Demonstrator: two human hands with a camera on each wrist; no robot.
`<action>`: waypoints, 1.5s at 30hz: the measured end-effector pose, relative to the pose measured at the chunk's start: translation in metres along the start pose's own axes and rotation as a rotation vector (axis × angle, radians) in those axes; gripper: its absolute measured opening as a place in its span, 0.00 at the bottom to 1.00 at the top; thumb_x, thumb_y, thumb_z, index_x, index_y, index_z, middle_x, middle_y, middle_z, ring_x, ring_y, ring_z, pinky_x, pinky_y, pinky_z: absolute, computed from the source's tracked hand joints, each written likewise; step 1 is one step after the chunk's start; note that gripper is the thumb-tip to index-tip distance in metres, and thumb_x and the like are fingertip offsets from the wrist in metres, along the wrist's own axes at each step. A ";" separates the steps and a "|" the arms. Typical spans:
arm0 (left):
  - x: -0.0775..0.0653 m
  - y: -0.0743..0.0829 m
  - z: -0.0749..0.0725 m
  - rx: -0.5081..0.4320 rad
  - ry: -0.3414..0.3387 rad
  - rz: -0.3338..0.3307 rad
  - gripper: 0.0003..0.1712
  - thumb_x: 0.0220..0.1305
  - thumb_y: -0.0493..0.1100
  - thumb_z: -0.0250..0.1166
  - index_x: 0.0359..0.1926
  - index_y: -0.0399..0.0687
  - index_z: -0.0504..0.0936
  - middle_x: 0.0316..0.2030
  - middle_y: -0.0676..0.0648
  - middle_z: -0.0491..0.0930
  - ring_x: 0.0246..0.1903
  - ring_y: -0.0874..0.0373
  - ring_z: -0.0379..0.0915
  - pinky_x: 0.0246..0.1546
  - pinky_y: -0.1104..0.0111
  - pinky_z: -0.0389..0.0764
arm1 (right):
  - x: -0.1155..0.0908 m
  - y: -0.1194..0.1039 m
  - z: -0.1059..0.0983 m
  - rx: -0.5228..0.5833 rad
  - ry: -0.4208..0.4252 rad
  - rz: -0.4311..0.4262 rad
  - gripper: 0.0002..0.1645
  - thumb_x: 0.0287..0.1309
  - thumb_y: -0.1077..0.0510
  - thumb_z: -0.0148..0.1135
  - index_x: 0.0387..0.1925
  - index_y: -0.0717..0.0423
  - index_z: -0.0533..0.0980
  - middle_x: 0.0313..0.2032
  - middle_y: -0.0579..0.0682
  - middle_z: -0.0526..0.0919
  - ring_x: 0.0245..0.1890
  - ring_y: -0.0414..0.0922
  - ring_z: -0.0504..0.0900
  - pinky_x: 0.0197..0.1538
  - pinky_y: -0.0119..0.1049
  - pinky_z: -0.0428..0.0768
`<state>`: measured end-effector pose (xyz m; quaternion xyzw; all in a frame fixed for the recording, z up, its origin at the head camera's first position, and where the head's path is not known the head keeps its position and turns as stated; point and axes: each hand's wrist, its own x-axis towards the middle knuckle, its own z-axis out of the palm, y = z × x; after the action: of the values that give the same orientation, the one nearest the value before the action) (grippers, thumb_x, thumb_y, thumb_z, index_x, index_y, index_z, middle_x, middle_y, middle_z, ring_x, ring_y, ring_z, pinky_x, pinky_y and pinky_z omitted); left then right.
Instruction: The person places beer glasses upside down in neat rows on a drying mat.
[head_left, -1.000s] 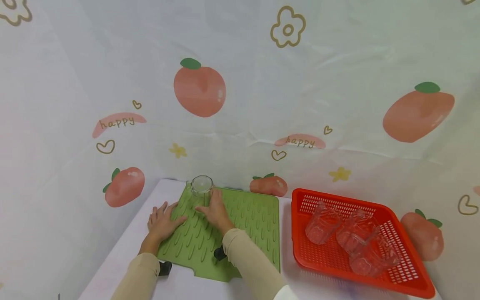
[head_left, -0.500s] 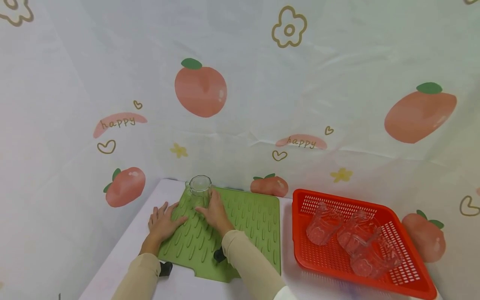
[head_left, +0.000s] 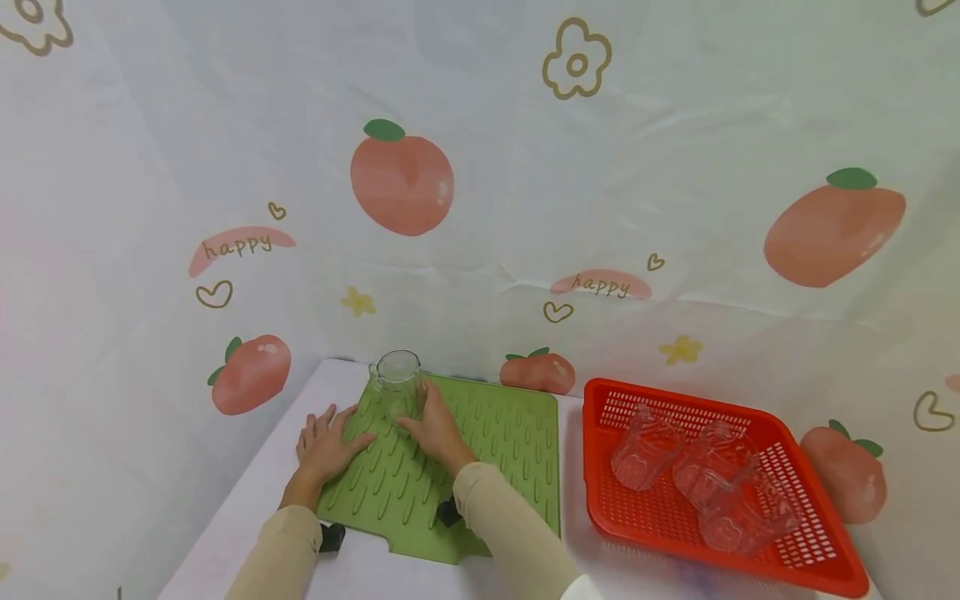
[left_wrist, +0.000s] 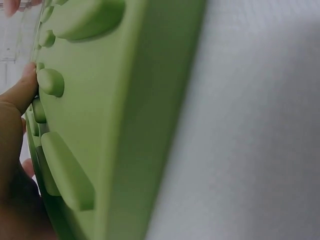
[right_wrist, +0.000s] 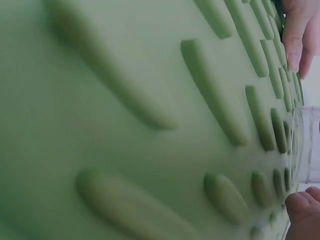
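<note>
A clear glass mug (head_left: pixel 399 385) stands at the far left corner of the green ridged mat (head_left: pixel 495 442), its handle on the left. My right hand (head_left: pixel 437 425) holds the mug from its right side, thumb in front and fingers behind; part of the fingers is hidden. My left hand (head_left: pixel 326 446) rests with spread fingers on the mat's left edge. In the left wrist view, the left thumb (left_wrist: pixel 25 87) lies against the raised ridges of the mat. The right wrist view catches the mug (right_wrist: pixel 307 145) only at its right edge, near the right fingertips (right_wrist: pixel 299 202).
To the right of the mat, a red perforated plastic basket (head_left: pixel 592 467) holds 3 more clear glass mugs (head_left: pixel 647 450). Both stand on a white table (head_left: pixel 352 562). A white cloth (head_left: pixel 465 317) printed with fruit hangs close behind the table.
The mug has shifted very slightly to the left with my right hand around it. My right forearm has turned a little. The left hand stays where it was.
</note>
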<state>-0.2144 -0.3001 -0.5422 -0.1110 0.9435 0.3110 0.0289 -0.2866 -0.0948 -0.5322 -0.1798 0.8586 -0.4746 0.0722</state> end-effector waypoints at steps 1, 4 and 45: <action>0.000 0.000 0.000 0.001 0.003 0.000 0.47 0.69 0.64 0.61 0.79 0.48 0.56 0.80 0.29 0.38 0.77 0.24 0.22 0.72 0.28 0.33 | -0.001 0.000 -0.002 -0.002 0.000 -0.002 0.51 0.65 0.51 0.69 0.79 0.58 0.51 0.74 0.62 0.66 0.73 0.58 0.69 0.71 0.55 0.73; -0.001 0.000 0.000 0.000 0.000 -0.007 0.46 0.70 0.64 0.61 0.79 0.49 0.55 0.80 0.29 0.38 0.78 0.24 0.21 0.72 0.28 0.33 | -0.003 -0.001 -0.007 -0.012 -0.006 0.000 0.51 0.66 0.50 0.69 0.79 0.58 0.51 0.74 0.62 0.66 0.73 0.58 0.69 0.70 0.56 0.73; -0.001 0.000 -0.003 -0.008 -0.033 0.005 0.49 0.70 0.66 0.60 0.80 0.48 0.53 0.80 0.29 0.35 0.77 0.23 0.19 0.71 0.27 0.31 | -0.041 -0.025 -0.091 -0.869 0.029 -0.084 0.56 0.62 0.27 0.61 0.78 0.54 0.56 0.78 0.62 0.54 0.80 0.64 0.52 0.77 0.62 0.60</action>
<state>-0.2133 -0.3016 -0.5397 -0.1035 0.9418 0.3168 0.0435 -0.2690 -0.0197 -0.4641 -0.2216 0.9714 -0.0743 -0.0416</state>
